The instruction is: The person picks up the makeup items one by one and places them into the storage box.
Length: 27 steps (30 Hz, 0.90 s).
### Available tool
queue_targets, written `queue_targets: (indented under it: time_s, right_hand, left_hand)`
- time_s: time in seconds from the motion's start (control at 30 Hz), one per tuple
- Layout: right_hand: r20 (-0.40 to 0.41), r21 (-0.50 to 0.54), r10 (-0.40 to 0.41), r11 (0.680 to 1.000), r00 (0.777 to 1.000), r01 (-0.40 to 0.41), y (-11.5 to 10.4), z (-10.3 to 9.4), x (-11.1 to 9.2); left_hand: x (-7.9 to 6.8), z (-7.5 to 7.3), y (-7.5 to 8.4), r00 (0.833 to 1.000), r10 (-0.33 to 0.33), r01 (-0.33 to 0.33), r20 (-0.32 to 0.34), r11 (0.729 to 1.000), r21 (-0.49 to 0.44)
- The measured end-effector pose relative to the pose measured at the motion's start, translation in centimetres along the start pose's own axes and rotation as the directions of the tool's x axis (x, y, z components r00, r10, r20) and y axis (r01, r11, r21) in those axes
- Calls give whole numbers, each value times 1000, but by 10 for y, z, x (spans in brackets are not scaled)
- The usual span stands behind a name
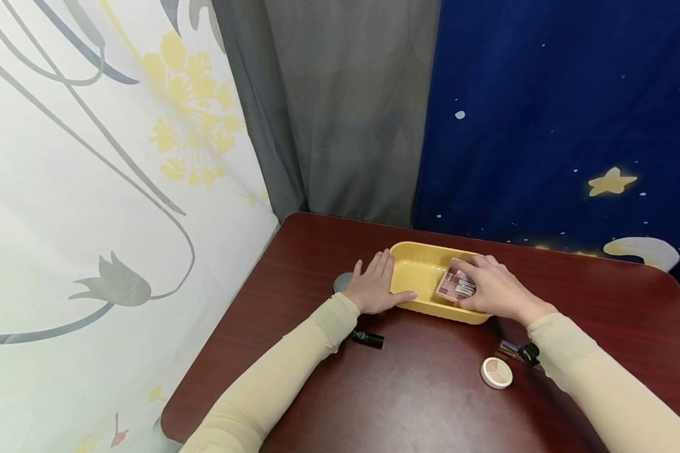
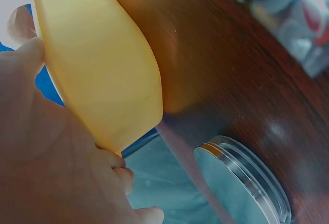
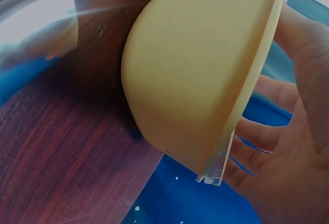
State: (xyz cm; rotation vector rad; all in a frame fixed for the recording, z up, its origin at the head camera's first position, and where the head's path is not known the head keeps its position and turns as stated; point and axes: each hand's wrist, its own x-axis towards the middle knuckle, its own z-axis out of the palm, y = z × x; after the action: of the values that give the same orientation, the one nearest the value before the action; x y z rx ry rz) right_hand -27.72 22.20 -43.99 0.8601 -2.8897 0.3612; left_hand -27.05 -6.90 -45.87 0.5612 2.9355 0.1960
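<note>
A yellow plastic tray [image 1: 416,270] stands near the table's back edge. My left hand [image 1: 375,286] rests on its left end, fingers spread and fairly straight, thumb reaching over the front rim. At the right end, my right hand [image 1: 500,288] holds an eyeshadow palette [image 1: 451,284] with pinkish-brown pans, tilted inside the tray. A clear edge, likely the palette's [image 3: 218,167], pokes past the rim in the right wrist view. Beside the left hand lies a round, silver-rimmed disc [image 2: 247,183] with a mirror-like face, partly hidden in the head view.
In front of the tray lie a black tube [image 1: 368,340], a round white compact [image 1: 496,373] with three cream sections, and a clear tube [image 1: 509,348] by a black item under the right sleeve. Curtains hang behind the dark red table [image 1: 419,390]; a patterned white sheet hangs left.
</note>
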Motion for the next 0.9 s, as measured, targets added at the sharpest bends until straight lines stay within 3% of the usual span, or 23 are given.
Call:
queue_targets:
  time_s: [0.53, 0.9]
  right_hand:
    - [-7, 21, -152, 988, 988, 152, 3, 9, 8]
    - [80, 58, -196, 980, 977, 192, 6, 14, 10]
  left_hand:
    - [-1, -3, 0, 1000, -5, 5, 18, 1000, -2]
    - [-4, -6, 2, 1000, -1, 1, 24, 1000, -1]
